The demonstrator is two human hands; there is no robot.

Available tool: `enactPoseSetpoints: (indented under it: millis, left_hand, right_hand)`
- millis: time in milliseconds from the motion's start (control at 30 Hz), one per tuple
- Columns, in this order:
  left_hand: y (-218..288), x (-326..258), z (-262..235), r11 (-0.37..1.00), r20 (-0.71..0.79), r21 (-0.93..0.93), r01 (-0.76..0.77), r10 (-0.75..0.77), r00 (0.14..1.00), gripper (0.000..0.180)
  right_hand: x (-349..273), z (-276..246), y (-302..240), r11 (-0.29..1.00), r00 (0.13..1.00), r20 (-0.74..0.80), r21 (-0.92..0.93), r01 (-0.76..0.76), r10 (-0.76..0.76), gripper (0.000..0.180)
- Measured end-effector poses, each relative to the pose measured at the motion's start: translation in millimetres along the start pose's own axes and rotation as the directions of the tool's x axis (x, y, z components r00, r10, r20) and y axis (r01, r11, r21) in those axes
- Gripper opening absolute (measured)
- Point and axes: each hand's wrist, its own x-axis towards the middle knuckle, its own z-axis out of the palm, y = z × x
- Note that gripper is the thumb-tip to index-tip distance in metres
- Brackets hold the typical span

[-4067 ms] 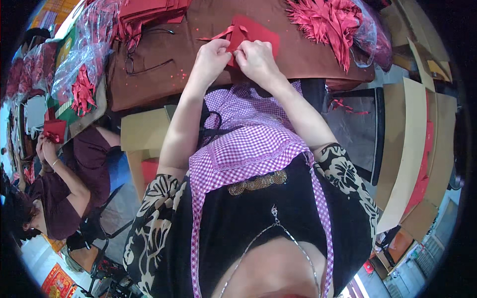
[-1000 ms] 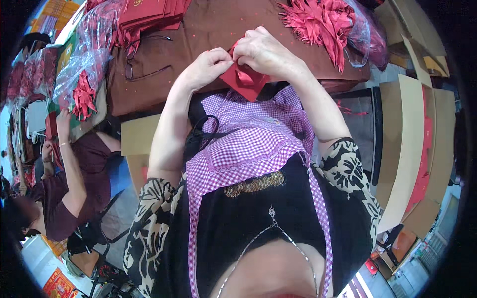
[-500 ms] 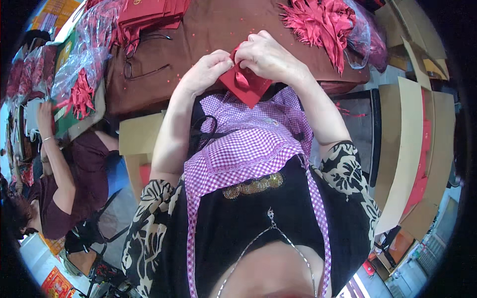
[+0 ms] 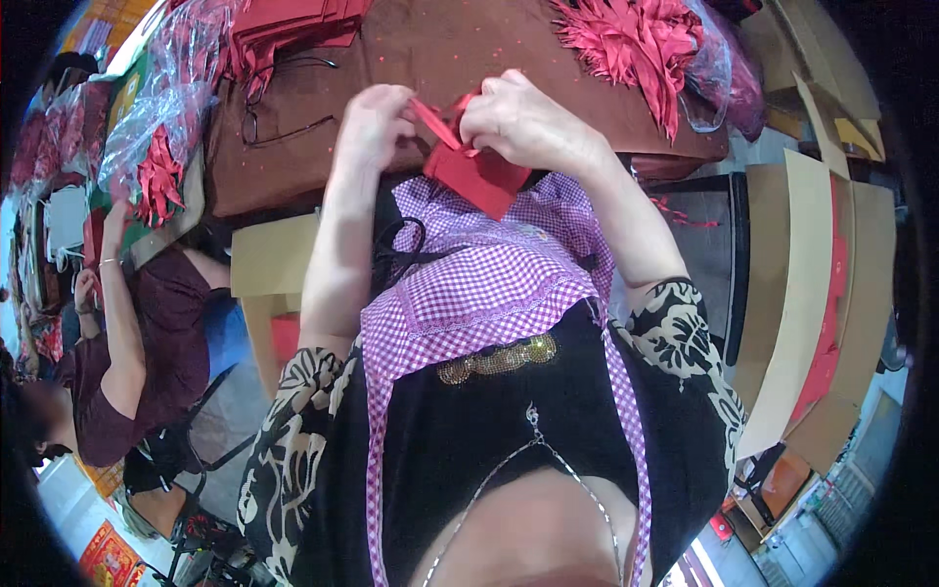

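Observation:
A small red square-cornered packet (image 4: 484, 183) hangs tilted at the brown table's near edge, just above my checked apron. A red ribbon (image 4: 435, 123) runs up from its top. My left hand (image 4: 375, 125) is closed on one end of this ribbon and draws it out to the upper left; its fingers are slightly blurred. Right above the packet, my right hand (image 4: 518, 119) pinches the ribbon where it meets the packet's top. My fingers cover the exact spot where the ribbon joins it.
A brown-covered table (image 4: 411, 59) bears a stack of red packets (image 4: 293, 29), eyeglasses (image 4: 284, 132) and a bundle of red ribbons (image 4: 641, 49). Open cardboard boxes (image 4: 792, 303) stand on the right. At the left, another person's arm (image 4: 119, 323) reaches toward red ribbons (image 4: 159, 181).
My left hand has moved away to the left and up from the packet, stretching the ribbon between my hands. The packet has shifted slightly; the right hand stays nearly in place.

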Motion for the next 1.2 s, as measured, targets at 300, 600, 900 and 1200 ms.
enactPoseSetpoints:
  millis: [300,600,900,1200]
  left_hand:
    - [-1,2,-27,0.979,-0.067,-0.179,-0.103,0.092,0.993,0.017]
    - [-10,11,-28,0.911,-0.112,-0.372,-0.178,0.147,0.983,0.015]
    - [20,-26,-1,0.901,-0.221,0.276,-0.334,0.397,0.891,0.017]
    - [23,-33,18,0.556,0.340,0.576,-0.599,0.503,0.794,0.020]
  right_hand:
    - [3,-2,-2,0.990,0.995,-0.001,0.101,-0.102,0.103,0.011]
    - [4,0,-4,0.990,0.989,0.039,-0.002,-0.144,0.144,0.010]
    - [8,-25,26,0.766,0.948,0.131,0.562,-0.312,0.289,0.016]
    - [13,27,34,0.314,0.950,0.210,0.908,-0.278,0.233,0.015]
